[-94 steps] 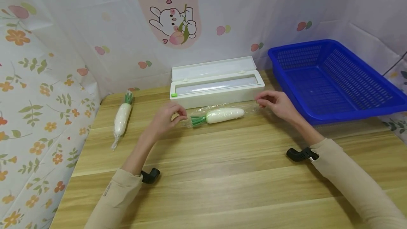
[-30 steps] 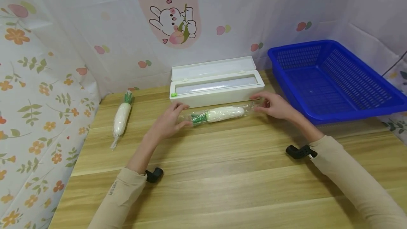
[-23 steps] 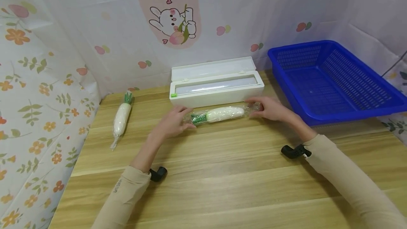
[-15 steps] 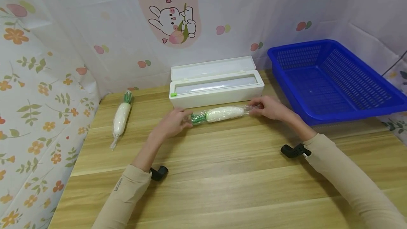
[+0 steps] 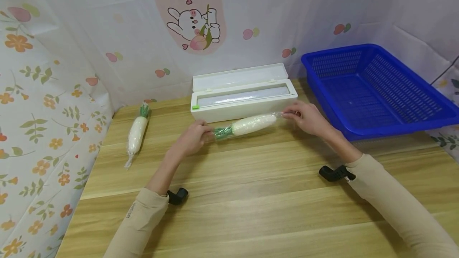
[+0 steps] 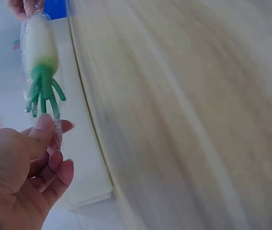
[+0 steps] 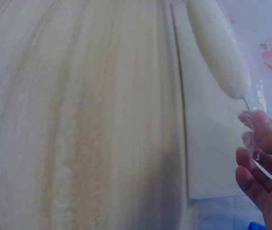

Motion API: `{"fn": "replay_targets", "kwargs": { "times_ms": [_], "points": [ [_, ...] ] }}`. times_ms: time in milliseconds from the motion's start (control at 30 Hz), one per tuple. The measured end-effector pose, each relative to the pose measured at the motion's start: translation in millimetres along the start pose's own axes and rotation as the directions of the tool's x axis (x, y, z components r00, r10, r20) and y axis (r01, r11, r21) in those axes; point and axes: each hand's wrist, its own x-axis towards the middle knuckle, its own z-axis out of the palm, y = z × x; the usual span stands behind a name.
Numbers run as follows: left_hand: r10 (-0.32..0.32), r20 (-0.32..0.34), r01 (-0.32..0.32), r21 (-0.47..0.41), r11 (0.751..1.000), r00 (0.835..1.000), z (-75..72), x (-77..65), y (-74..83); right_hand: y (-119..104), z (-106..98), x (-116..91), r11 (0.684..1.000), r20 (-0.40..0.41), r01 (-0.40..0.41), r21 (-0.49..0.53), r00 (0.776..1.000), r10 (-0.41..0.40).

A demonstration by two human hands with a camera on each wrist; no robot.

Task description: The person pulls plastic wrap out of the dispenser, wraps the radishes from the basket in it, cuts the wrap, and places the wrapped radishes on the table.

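Note:
A white radish [image 5: 254,125] with green stalks, wrapped in clear plastic wrap [image 5: 279,115], is held up between my two hands in front of the white box. Its stalk end points to my left hand [image 5: 193,137], which pinches the gathered film beyond the stalks; the left wrist view shows thumb and fingers on that film [image 6: 57,132]. At the root tip my right hand [image 5: 310,119] pinches the other film end, seen also as twisted film [image 7: 251,139] in the right wrist view. The radish tilts slightly, its right end higher in the head view.
Behind the radish stands a white cling film dispenser [image 5: 247,108], lid up, with a green slider [image 5: 195,107]. A second wrapped radish [image 5: 137,134] lies at the left of the wooden table [image 5: 229,210]. The blue basket [image 5: 355,90] stands at the right.
Both hands have gathered the film at the radish's ends, moving from loose sheet edges to pinched ends. The radish has risen, its right end most.

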Motion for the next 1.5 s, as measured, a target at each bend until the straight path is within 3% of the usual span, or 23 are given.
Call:
{"fn": "replay_targets", "kwargs": {
  "times_ms": [167, 300, 467, 600, 733, 800, 933, 1033, 1100, 1167, 1333, 1400, 1500],
  "points": [
    [-0.046, 0.014, 0.047, -0.071, 0.996, 0.999, -4.9, -0.2, 4.2, -9.0, -4.8, 0.2, 0.998, -0.073, 0.019, 0.056, 0.997, -0.015],
    [-0.067, 0.033, 0.072, -0.197, 0.978, 0.997, -4.9, -0.4, 4.0, -16.2, -7.8, -1.2, 0.989, -0.114, 0.04, 0.139, 0.993, -0.024],
    [-0.085, 0.007, 0.082, -0.37, 0.925, 0.996, -3.5, -3.7, 1.4, -25.0, -13.1, -1.4, 0.954, -0.199, 0.148, 0.262, 0.975, -0.097],
    [-0.101, -0.017, 0.083, -0.453, 0.887, 0.995, -5.1, -5.7, 0.3, -29.7, -18.5, -2.3, 0.933, -0.213, 0.204, 0.295, 0.966, -0.144],
    [-0.109, -0.056, 0.064, -0.524, 0.849, 0.992, -7.3, -6.4, -1.2, -33.8, -23.4, -4.7, 0.945, -0.197, 0.215, 0.246, 0.966, -0.168],
    [-0.124, -0.075, 0.06, -0.572, 0.818, 0.989, -8.9, -7.0, -1.2, -35.2, -24.6, -5.4, 0.955, -0.203, 0.23, 0.187, 0.96, -0.191],
    [-0.165, -0.093, 0.063, -0.66, 0.748, 0.982, -12.0, -8.0, 0.0, -36.1, -23.9, -5.3, 0.954, -0.262, 0.288, 0.087, 0.93, -0.257],
    [-0.209, -0.096, 0.088, -0.683, 0.725, 0.973, -14.1, -7.9, 2.3, -38.0, -22.1, -4.0, 0.948, -0.321, 0.316, 0.03, 0.902, -0.29],
    [-0.239, -0.104, 0.112, -0.663, 0.74, 0.965, -15.4, -7.6, 4.9, -39.2, -20.9, -2.6, 0.949, -0.351, 0.314, -0.014, 0.887, -0.299],
    [-0.255, -0.13, 0.124, -0.615, 0.779, 0.958, -16.1, -7.4, 7.7, -40.3, -19.6, -1.7, 0.956, -0.371, 0.291, -0.037, 0.884, -0.284],
    [-0.213, -0.227, 0.091, -0.452, 0.888, 0.95, -17.5, -8.0, 15.3, -41.7, -17.4, -2.0, 0.986, -0.384, 0.163, -0.044, 0.908, -0.167],
    [-0.18, -0.258, 0.063, -0.404, 0.913, 0.949, -17.9, -7.7, 17.7, -42.3, -17.2, -2.3, 0.994, -0.379, 0.098, -0.05, 0.919, -0.11],
    [-0.152, -0.289, 0.034, -0.377, 0.926, 0.945, -18.2, -7.3, 20.0, -43.8, -17.5, -2.2, 0.997, -0.351, 0.023, -0.069, 0.935, -0.045]
  ]
}}
